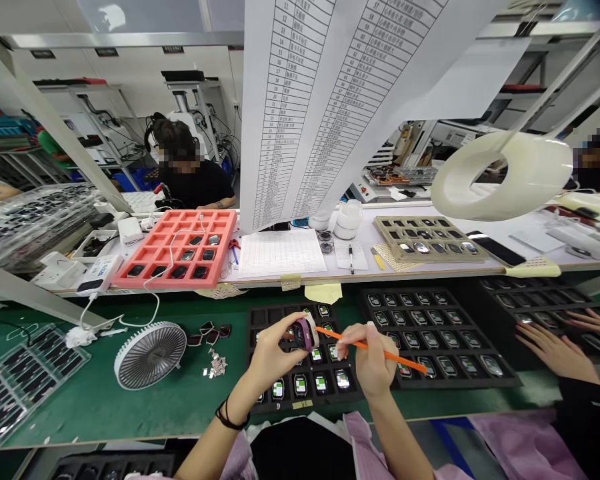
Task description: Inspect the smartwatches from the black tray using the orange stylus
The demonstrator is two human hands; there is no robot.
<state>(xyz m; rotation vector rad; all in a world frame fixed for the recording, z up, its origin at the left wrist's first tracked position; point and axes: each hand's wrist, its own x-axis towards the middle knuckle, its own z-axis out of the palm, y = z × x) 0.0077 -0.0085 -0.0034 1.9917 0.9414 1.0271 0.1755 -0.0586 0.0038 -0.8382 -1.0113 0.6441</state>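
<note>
My left hand [274, 357] pinches a small watch body with a purple side and a pale face [303, 335], raised over a black tray [353, 395]. Between the fingers of my right hand [373, 359] is a slim orange stick [405, 362]. Its thin tip reaches the pale side of the watch body; whether it touches cannot be made out. Rows of square watches, such as a lit watch [321, 382], sit in the tray's pockets, several showing green and white screens. My hands and the held piece hide part of the tray.
A small grey fan [150, 355] and silvery scraps [216, 365] lie to the left. Right of me is another black tray [510, 381] of watches, and a co-worker's hands [555, 350] reach in. A printed sheet [310, 100] hangs ahead, near a tape roll [503, 175].
</note>
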